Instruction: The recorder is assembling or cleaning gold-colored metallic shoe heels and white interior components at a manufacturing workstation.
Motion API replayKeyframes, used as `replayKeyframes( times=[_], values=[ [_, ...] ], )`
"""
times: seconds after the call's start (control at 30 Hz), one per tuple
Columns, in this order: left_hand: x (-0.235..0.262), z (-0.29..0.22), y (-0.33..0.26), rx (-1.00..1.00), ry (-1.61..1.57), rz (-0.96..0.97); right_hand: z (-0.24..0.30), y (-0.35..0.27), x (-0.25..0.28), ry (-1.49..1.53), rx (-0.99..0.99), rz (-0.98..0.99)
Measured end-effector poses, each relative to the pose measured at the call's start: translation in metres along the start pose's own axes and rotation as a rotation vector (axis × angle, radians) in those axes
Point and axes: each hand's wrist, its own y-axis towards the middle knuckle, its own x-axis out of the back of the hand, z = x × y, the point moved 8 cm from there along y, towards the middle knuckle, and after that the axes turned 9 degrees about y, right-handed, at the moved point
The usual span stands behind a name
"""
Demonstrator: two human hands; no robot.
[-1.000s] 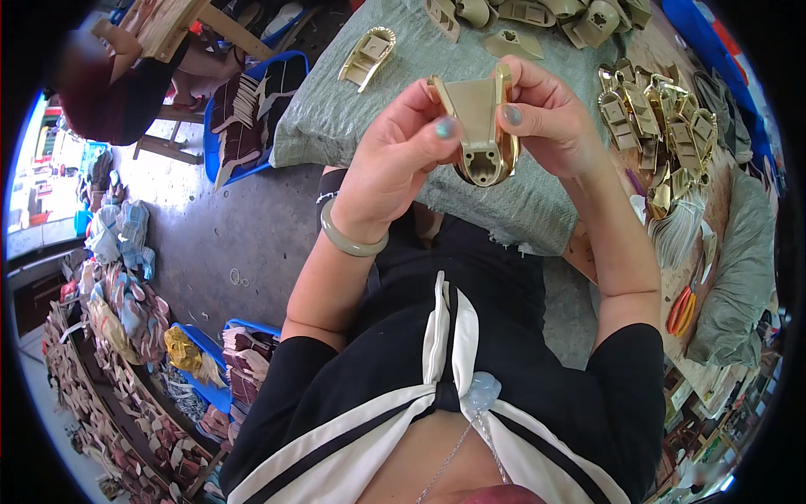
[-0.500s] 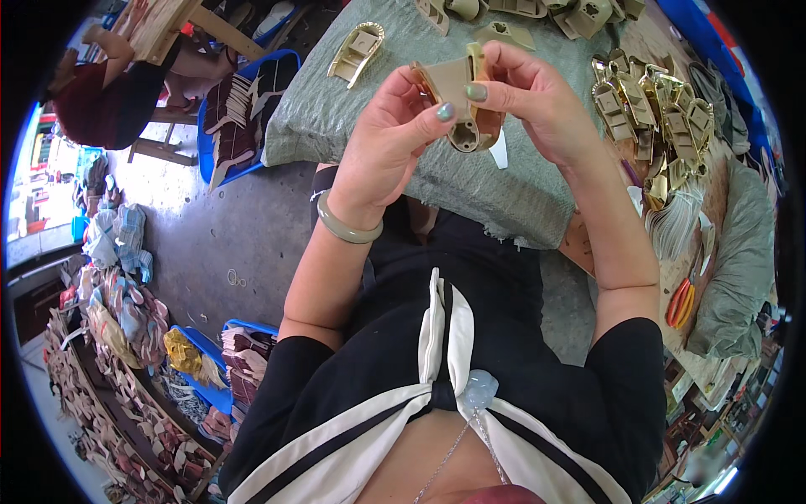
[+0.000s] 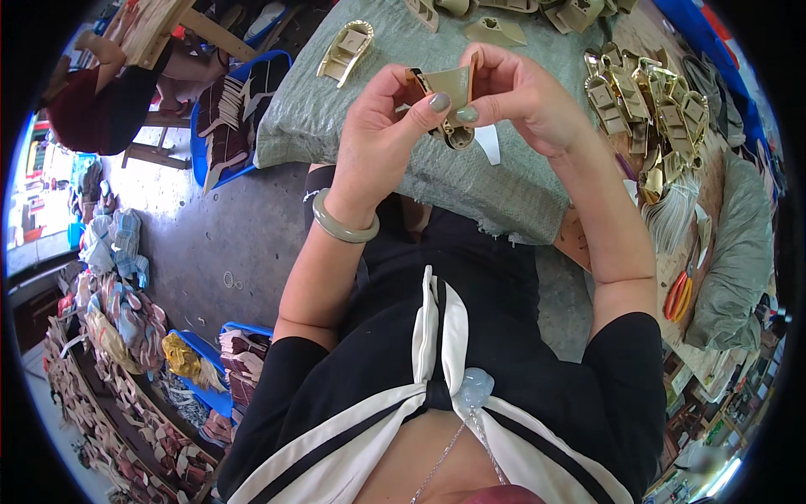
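Both my hands are raised over the sack-covered surface (image 3: pixel 311 118), pinching one beige shoe heel (image 3: pixel 454 86) between them. Its sides are shiny, and a rounded end with a hole points down toward me. My left hand (image 3: pixel 378 126) grips its left edge, thumb laid along the front. On the opposite edge, my right hand (image 3: pixel 525 97) has its thumb and fingers closed. Fingers hide parts of the piece. A gold-rimmed heel piece (image 3: pixel 346 54) lies on the sack to the left of my hands. Just below my right hand, a white strip (image 3: pixel 488 144) rests on the sack.
Several beige heels (image 3: pixel 504 32) sit at the sack's far edge. Gold-rimmed pieces (image 3: pixel 651 101) are heaped on the right, near white strips (image 3: pixel 672 214) and orange-handled scissors (image 3: pixel 678 296). A blue basket (image 3: pixel 200 139) of dark red parts stands left, beside another person (image 3: pixel 101 105).
The heel has been turned in my fingers, its beige face now tilted differently and its dark shiny left edge showing. Both hands have shifted slightly, and the whole view has moved a little.
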Motion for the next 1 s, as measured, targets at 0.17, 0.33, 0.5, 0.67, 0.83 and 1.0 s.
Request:
replayKeyframes(
  times=[0.17,0.33,0.5,0.67,0.83,1.0],
  values=[
    [0.000,0.011,0.000,0.109,-0.135,0.034,-0.002,0.002,0.005,-0.066,-0.014,-0.028],
    [-0.002,0.018,0.001,0.164,-0.362,-0.035,0.000,0.000,-0.005,0.031,-0.017,-0.023],
    [0.001,0.022,0.001,0.185,-0.406,-0.088,0.000,-0.001,-0.010,-0.026,0.038,0.031],
    [-0.004,0.020,0.001,0.178,-0.328,-0.059,-0.012,0.002,0.000,0.052,-0.040,-0.062],
    [-0.008,0.024,0.003,0.199,-0.433,-0.028,-0.012,0.000,-0.001,0.132,-0.083,-0.129],
    [-0.008,0.021,0.003,0.156,-0.458,0.078,-0.006,0.000,-0.006,0.113,-0.022,-0.031]
  ],
)
